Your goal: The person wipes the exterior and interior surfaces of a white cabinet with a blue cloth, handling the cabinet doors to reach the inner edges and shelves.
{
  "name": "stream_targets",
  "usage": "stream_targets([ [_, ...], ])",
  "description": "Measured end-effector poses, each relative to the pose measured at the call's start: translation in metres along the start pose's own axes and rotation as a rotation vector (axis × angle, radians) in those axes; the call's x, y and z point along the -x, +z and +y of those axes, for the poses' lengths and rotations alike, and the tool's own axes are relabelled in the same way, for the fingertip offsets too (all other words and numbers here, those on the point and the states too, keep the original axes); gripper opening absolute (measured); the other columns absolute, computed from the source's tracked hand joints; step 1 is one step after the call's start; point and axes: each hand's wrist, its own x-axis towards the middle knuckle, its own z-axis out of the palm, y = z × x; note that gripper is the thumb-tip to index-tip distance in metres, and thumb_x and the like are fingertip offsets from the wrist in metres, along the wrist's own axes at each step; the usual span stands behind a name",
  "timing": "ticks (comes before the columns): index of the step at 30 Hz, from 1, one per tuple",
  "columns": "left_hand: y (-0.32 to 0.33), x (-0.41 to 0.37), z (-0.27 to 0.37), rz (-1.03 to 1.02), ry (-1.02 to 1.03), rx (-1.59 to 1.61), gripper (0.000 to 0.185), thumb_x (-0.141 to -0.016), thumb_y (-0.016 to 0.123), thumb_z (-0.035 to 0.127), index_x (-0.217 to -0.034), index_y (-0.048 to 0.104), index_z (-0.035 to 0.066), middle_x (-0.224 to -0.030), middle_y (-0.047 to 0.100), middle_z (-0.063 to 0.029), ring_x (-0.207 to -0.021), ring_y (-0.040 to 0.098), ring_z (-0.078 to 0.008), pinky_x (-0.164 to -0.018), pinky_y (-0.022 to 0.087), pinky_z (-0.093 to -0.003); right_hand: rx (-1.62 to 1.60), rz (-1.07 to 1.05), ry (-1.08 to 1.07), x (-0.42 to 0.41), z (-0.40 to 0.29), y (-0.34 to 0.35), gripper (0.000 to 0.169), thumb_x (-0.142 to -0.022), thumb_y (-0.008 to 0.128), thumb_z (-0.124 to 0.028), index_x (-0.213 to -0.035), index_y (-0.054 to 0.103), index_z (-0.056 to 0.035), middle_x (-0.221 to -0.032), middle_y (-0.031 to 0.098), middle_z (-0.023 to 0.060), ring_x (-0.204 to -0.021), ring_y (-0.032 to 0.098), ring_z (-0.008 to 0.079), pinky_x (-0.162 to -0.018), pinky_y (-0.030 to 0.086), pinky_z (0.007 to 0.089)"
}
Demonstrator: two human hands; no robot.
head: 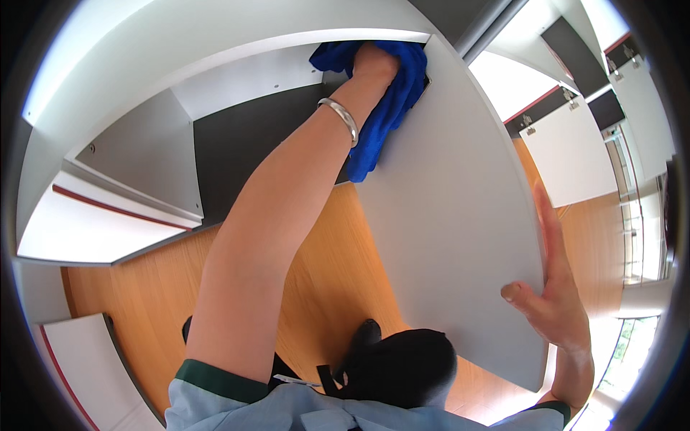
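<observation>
My left hand (pixel 375 60) reaches inside a low cabinet, at the hinge-side edge of its door. It is pressed into a blue cloth (pixel 369 148), which hides the fingers and hangs down over the base. My right hand (pixel 563 307) is at the free edge of the open grey-white cabinet door (pixel 453 204), its thumb over the inner face and its fingers along the outer side. The dark cabinet base (pixel 242 140) shows left of my forearm, beside a grey side panel (pixel 145 151).
A white drawer front with a red strip (pixel 102 221) stands at the left, and a white unit (pixel 97 366) at lower left. Wooden flooring (pixel 334 269) lies beneath me, by my dark shoe (pixel 366 334). More cabinets have open white doors (pixel 571 156) at the right.
</observation>
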Motion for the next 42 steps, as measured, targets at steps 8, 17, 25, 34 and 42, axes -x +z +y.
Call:
stream_targets([
  [8,0.001,-0.003,-0.012,0.177,0.181,0.014,0.040,-0.110,0.040,0.032,-0.132,0.058,0.004,-0.123,0.067,-0.0116,-0.107,0.065,-0.0221,-0.093,0.053,-0.0317,0.369,-0.167,-0.358,-0.081,-0.029,-0.007,0.088,-0.084,0.063,-0.018,-0.161,0.023,-0.0122,-0.164,0.025,0.0172,-0.150,0.029,0.0370,-0.119,0.032,0.0522],
  [17,-0.007,0.025,0.014,0.138,0.120,0.213,0.035,-0.109,0.043,0.029,-0.127,0.059,0.004,-0.118,0.067,-0.0102,-0.102,0.065,-0.0194,-0.090,0.054,-0.0315,0.725,0.241,-0.800,-0.180,-0.024,0.006,0.062,-0.094,0.065,-0.020,-0.152,0.045,-0.0108,-0.149,0.047,0.0127,-0.137,0.044,0.0320,-0.115,0.035,0.0448],
  [25,-0.012,0.107,0.069,-0.073,0.222,-0.806,0.044,-0.092,0.062,0.026,-0.132,0.059,0.008,-0.138,0.058,-0.0179,-0.126,0.055,-0.0334,-0.106,0.043,-0.0401,0.592,0.276,-0.841,-0.205,-0.026,0.008,0.057,-0.086,0.068,-0.005,-0.140,0.051,0.0012,-0.127,0.059,0.0200,-0.120,0.055,0.0347,-0.106,0.043,0.0428],
  [34,0.014,0.114,0.033,0.092,0.491,-0.451,0.043,-0.100,0.058,0.034,-0.136,0.052,0.011,-0.138,0.056,-0.0117,-0.129,0.052,-0.0296,-0.110,0.040,-0.0401,0.498,0.248,-0.779,-0.193,-0.042,0.015,0.063,-0.086,0.068,-0.004,-0.144,0.045,0.0028,-0.122,0.062,0.0229,-0.116,0.058,0.0374,-0.102,0.048,0.0425],
  [42,0.002,0.107,0.045,0.318,0.690,-0.561,0.020,-0.083,0.068,0.020,-0.096,0.056,0.010,-0.096,0.061,-0.0108,-0.094,0.058,-0.0325,-0.078,0.045,-0.0408,0.462,0.191,-0.678,-0.208,-0.032,0.016,0.074,-0.085,0.071,-0.008,-0.151,0.038,-0.0020,-0.133,0.057,0.0224,-0.128,0.051,0.0370,-0.110,0.041,0.0461],
])
